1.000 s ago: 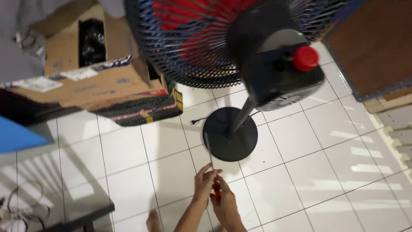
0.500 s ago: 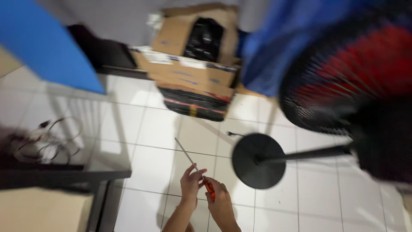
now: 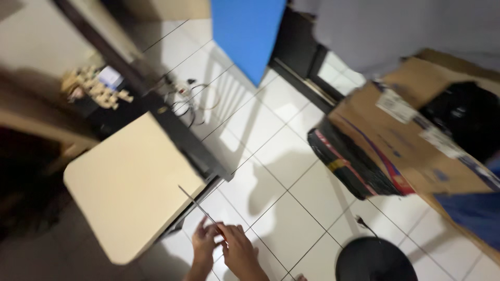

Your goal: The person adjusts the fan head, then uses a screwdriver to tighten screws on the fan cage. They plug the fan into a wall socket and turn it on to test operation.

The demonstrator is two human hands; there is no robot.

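My left hand [image 3: 204, 240] and my right hand [image 3: 237, 250] meet low in the head view, above the white tiled floor. Together they hold a long thin screwdriver [image 3: 200, 208]; its metal shaft points up and to the left, over the corner of a cream table top [image 3: 130, 187]. The handle is mostly hidden inside my fingers, with a bit of red showing. The round black fan base [image 3: 376, 259] stands on the floor to the right of my hands.
A cardboard box [image 3: 416, 135] holding a black object lies at the right on a black flat package [image 3: 354, 161]. A blue panel [image 3: 247, 34] leans at the top. Cables [image 3: 190, 101] and small pale blocks [image 3: 96, 86] lie at the left beside a dark frame.
The view has swung left: the fan head has left the frame and only its base remains. The table and blue panel now fill the left. Both hands still hold the screwdriver.
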